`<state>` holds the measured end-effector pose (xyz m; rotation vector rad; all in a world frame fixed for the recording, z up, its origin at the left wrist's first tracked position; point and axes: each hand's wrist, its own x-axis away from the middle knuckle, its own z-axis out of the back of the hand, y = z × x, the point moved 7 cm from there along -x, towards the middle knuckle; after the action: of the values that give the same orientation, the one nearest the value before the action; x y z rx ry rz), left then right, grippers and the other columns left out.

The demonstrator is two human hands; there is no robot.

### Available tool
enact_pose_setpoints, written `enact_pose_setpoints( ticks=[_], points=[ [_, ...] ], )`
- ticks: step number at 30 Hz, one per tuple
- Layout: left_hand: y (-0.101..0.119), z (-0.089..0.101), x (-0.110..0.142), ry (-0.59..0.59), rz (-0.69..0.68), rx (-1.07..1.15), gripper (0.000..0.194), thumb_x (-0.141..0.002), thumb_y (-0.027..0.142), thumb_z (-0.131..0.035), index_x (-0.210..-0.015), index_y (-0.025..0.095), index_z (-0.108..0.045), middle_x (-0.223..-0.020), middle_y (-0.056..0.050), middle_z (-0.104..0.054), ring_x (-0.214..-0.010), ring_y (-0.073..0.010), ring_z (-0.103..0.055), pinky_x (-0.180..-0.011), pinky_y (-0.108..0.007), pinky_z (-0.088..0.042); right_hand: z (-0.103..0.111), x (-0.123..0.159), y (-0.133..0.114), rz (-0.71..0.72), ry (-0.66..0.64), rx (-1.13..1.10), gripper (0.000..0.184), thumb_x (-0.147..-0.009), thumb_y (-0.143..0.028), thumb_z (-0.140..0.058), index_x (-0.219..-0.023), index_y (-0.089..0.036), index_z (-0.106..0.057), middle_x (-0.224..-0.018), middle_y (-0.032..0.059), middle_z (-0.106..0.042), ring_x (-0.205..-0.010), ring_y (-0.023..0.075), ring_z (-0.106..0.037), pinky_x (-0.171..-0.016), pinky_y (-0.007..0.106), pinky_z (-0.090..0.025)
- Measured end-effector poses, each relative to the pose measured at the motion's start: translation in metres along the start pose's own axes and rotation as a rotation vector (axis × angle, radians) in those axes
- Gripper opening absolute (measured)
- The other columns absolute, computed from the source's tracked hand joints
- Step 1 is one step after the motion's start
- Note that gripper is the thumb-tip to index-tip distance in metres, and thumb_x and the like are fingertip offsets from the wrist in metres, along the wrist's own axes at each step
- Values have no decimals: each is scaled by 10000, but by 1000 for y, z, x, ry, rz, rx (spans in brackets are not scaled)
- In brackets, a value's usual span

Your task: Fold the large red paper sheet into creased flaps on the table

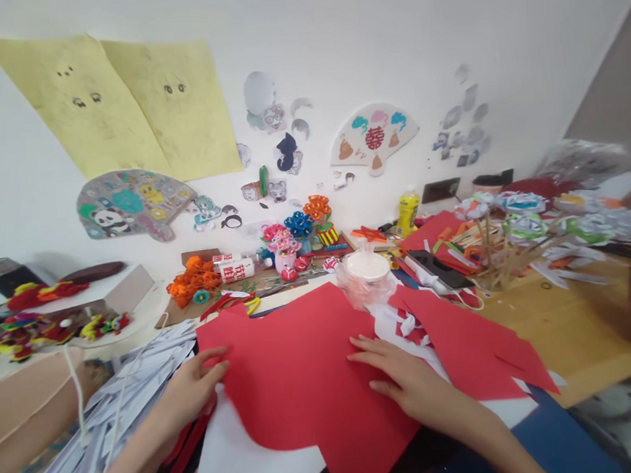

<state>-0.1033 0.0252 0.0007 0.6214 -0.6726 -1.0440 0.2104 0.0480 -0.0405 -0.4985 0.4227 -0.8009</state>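
A large sheet of red paper (293,363) with a curved cutaway along its lower left lies in front of me. My left hand (199,383) is at its left edge, fingers bent together and closed on the edge of the sheet. Spread across the sheet's right part is my right hand (402,376), open, fingers apart and touching the paper. White paper (251,448) shows from underneath. Another cut piece of red paper (468,344) lies to the right, with small white and red scraps near it.
White paper strips (115,408) are heaped at the left. Behind the sheet stand a plastic-wrapped white tub (369,267), yellow-handled scissors (254,306), orange craft flowers (192,280) and a yellow bottle (408,212). Paper flowers on sticks (524,225) fill the right side.
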Motion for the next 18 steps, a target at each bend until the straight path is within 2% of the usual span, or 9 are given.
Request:
enact_pose_setpoints(
  ticks=[2, 6, 10, 13, 15, 16, 18],
  points=[
    [-4, 3, 6, -5, -4, 68, 565, -635, 426, -543, -1116, 138, -469, -487, 76, -514, -364, -110, -431, -395, -215, -292, 0, 0, 3, -2, 2, -5, 473, -806, -114, -490, -1239, -305, -508, -1378, 8, -425, -1278, 194, -372, -1047, 409, -339],
    [-13, 5, 16, -26, 22, 158, 614, -594, 397, -599, -1130, 172, -403, -661, 56, -558, -430, -94, -472, -403, -200, -304, -2, 2, 7, 10, 19, -31, 512, -781, -64, -466, -1230, -308, -514, -1376, 10, -428, -1277, 199, -374, -1038, 418, -352],
    [-16, 2, 8, 0, -9, 91, 555, -605, 406, -604, -1074, 161, -439, -547, 81, -514, -420, -107, -471, -412, -202, -305, -5, 3, 9, 55, 34, -38, 513, -794, -56, -424, -1229, -315, -513, -1372, 6, -432, -1270, 195, -385, -1028, 423, -366],
    [-12, 4, 0, 104, -64, -101, 437, -637, 439, -582, -953, 142, -524, -515, 34, -560, -501, -180, -568, -466, -243, -364, -6, 5, 5, 74, 55, -20, 497, -811, -66, -396, -1226, -311, -517, -1367, 8, -439, -1267, 195, -389, -1026, 424, -369],
    [-1, 4, 2, 169, -150, -348, 317, -686, 402, -547, -876, 150, -586, -551, -10, -608, -564, -213, -607, -503, -259, -377, -6, 5, 1, 61, 68, 6, 475, -829, -88, -387, -1228, -310, -517, -1368, 6, -437, -1270, 195, -384, -1029, 423, -366],
    [8, 3, 7, 196, -228, -494, 276, -725, 374, -511, -867, 161, -613, -592, -29, -637, -597, -220, -620, -521, -264, -381, -7, 5, -2, 48, 72, 19, 458, -841, -106, -385, -1230, -308, -516, -1369, 4, -436, -1270, 194, -384, -1031, 421, -364],
    [24, -1, 23, 288, -382, -719, 303, -805, 305, -421, -1003, 187, -617, -819, -72, -700, -734, -229, -646, -591, -280, -414, -9, 3, -6, 24, 72, 43, 423, -866, -147, -381, -1236, -304, -511, -1373, 4, -430, -1272, 191, -381, -1038, 417, -357]
  ],
)
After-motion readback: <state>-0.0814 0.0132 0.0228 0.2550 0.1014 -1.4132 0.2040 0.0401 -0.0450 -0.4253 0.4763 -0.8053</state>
